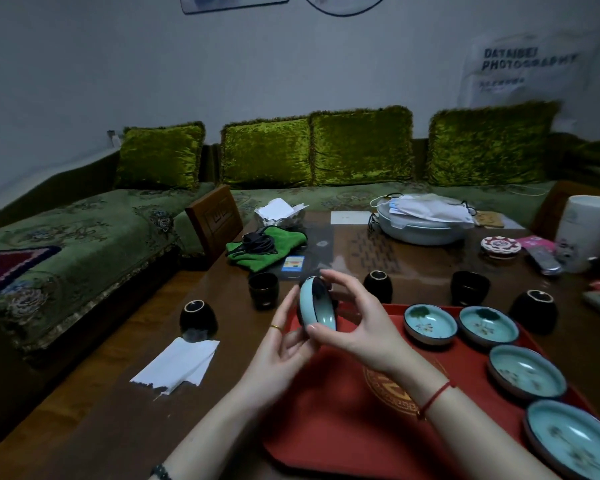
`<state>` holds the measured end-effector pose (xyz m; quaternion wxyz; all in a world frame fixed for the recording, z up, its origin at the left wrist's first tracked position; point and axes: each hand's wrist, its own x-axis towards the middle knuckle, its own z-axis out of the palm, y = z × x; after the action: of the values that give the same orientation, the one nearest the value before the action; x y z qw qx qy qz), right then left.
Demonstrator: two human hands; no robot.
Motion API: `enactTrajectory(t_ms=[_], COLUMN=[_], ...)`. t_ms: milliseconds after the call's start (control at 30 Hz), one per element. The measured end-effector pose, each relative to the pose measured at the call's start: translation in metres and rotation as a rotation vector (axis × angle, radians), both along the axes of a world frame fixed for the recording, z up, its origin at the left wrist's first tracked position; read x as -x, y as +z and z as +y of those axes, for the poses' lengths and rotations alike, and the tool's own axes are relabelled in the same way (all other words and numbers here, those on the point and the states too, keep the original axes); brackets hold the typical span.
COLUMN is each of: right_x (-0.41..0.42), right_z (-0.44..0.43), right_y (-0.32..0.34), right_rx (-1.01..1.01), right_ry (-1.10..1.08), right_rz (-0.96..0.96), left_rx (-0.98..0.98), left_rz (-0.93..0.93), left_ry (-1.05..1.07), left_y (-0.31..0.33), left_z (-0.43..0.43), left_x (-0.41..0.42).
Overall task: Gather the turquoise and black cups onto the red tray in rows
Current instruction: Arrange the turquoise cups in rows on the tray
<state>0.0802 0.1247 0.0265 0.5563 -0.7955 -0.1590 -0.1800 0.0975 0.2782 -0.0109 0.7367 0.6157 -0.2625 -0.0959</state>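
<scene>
Turquoise cup (317,308) stands on edge, pinched between left hand (284,336) and right hand (357,322), above the tray's (326,410) bare left half; right hand nearer the row.

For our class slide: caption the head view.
Both hands tilt a turquoise cup above the red tray.
</scene>
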Motion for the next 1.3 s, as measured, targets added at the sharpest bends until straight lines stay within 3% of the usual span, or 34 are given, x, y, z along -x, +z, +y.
enactTrajectory(t_ms=[333, 733, 1300], right_x=[0.037, 0.069, 0.071], right_z=[-0.057, -0.120, -0.152], right_y=[-0.009, -0.018, -0.035], right_rx=[-0.029, 0.371, 0.493], right_ry=[-0.020, -0.229, -0.220], right_rz=[0.142, 0.199, 0.316], left_rx=[-0.131, -0.427, -0.752], left_rz=[-0.018, -0.231, -0.416], left_ry=[-0.084, -0.108, 0.009], left_y=[-0.005, -0.006, -0.015], left_z=[-0.050, -0.088, -0.127], left_x=[0.021, 0.023, 0.019])
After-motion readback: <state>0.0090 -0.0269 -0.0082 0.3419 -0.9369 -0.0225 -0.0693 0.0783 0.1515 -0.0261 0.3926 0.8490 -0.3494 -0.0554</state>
